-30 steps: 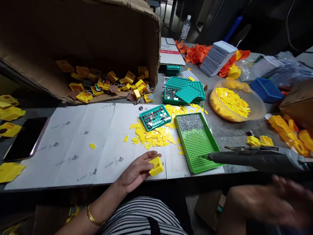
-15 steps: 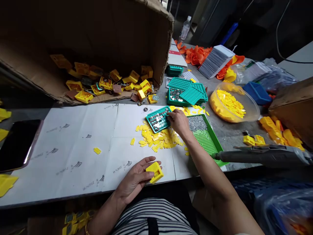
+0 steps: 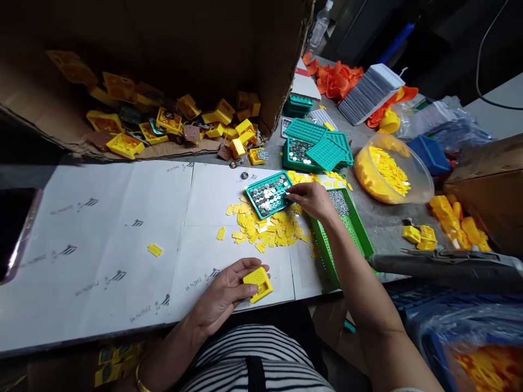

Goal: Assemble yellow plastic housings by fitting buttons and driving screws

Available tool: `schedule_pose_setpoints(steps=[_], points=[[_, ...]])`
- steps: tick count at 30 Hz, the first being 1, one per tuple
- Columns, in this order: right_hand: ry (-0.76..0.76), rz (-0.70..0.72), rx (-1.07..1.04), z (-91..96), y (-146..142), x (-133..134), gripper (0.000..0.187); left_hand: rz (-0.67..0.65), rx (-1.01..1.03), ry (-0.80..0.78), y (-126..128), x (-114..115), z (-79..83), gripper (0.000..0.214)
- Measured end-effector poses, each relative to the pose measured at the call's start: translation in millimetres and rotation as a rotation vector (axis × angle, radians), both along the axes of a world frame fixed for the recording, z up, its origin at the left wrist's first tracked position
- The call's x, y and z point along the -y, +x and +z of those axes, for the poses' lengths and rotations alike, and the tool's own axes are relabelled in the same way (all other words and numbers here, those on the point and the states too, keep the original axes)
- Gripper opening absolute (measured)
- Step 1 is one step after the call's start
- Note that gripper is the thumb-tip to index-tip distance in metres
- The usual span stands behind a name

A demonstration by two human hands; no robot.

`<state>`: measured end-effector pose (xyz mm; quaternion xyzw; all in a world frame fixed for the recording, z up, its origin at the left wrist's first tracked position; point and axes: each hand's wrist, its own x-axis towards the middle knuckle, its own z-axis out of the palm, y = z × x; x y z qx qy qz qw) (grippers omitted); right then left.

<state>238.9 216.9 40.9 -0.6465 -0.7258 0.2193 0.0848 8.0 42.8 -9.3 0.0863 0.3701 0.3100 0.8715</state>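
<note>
My left hand (image 3: pixel 224 294) is closed around a small yellow plastic case (image 3: pixel 258 284), which has a dotted speaker grille and a recessed slot facing up. My right hand (image 3: pixel 312 200) is at the right end of a small teal tray (image 3: pixel 254 204). Its thumb and forefinger are pinched together; a tiny bright spot shows at the tips, too small to name. Rows of silver button cells (image 3: pixel 267 193) lie in that tray. Around its near side spreads a heap of small yellow plastic covers (image 3: pixel 269 231).
A green tray of small metal parts (image 3: pixel 359 234) lies partly under my right forearm. Behind stand teal lidded trays (image 3: pixel 300 155) and a clear bowl of yellow pieces (image 3: pixel 420 182). A large carton (image 3: pixel 281 71) holds yellow cases with wires. A dark metal bar (image 3: pixel 441 264) juts in from the right.
My right hand has drawn back slightly toward the tray's right edge, fingers still pinched. My left hand keeps the yellow case in place. The view has shifted slightly.
</note>
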Motion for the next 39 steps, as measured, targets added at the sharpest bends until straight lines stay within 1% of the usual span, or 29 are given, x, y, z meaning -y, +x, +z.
schedule_pose_setpoints(steps=[3,7,12,15,17,22,26,32,36,39], points=[[-0.024,0.015,0.058,-1.5,-3,-1,0.019,0.013,-0.003,0.005,1,-2,0.8,0.042],[-0.055,0.068,0.142,0.4,-10,-2,0.021,0.015,-0.011,0.001,1,-3,1.3,0.041],[-0.041,0.067,0.231,3.8,-17,-6,0.021,0.018,-0.01,-0.008,-1,-3,1.1,0.044],[-0.033,0.068,0.234,6.1,-19,-7,0.019,0.05,-0.021,-0.01,-2,-3,1.4,0.05],[-0.029,0.065,0.204,6.9,-18,-7,0.021,0.063,-0.031,-0.012,-2,-4,1.9,0.052],[-0.069,0.098,0.151,1.9,-18,-7,0.021,0.064,-0.035,-0.002,-3,-6,3.3,0.046],[-0.083,0.114,0.186,-0.7,-22,-8,0.021,0.061,-0.058,-0.016,-3,-6,3.9,0.049],[-0.067,0.128,0.281,3.9,-27,-6,0.021,0.088,-0.082,-0.064,-5,-10,6.3,0.06],[-0.046,0.128,0.32,4.0,-30,-4,0.019,0.095,-0.054,-0.08,-6,-13,7.8,0.057],[-0.031,0.133,0.331,3.4,-31,-6,0.019,0.151,-0.068,-0.067,-5,-16,9.2,0.051]])
